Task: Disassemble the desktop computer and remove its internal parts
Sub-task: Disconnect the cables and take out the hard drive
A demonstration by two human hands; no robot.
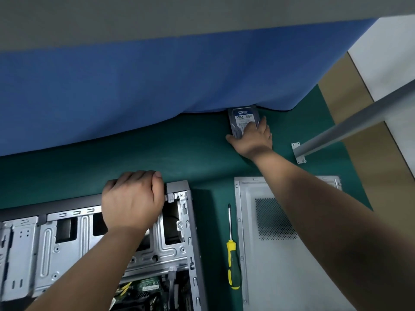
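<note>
The open desktop case (112,250) lies on its side at the lower left, its metal drive cage and a strip of motherboard showing. My left hand (132,200) curls over the case's dark top edge and grips it. At the far side of the green mat (179,149), against the blue cloth, a grey hard drive (241,120) labelled 320GB lies flat. My right hand (253,138) reaches out to it, thumb on its left side and fingers over its near end, holding it.
The removed side panel (269,254) lies flat at the lower right under my right forearm. A yellow-and-green screwdriver (232,261) rests between case and panel. A grey metal bar (350,129) with a bracket slants in from the right. Blue cloth (134,86) borders the mat's far side.
</note>
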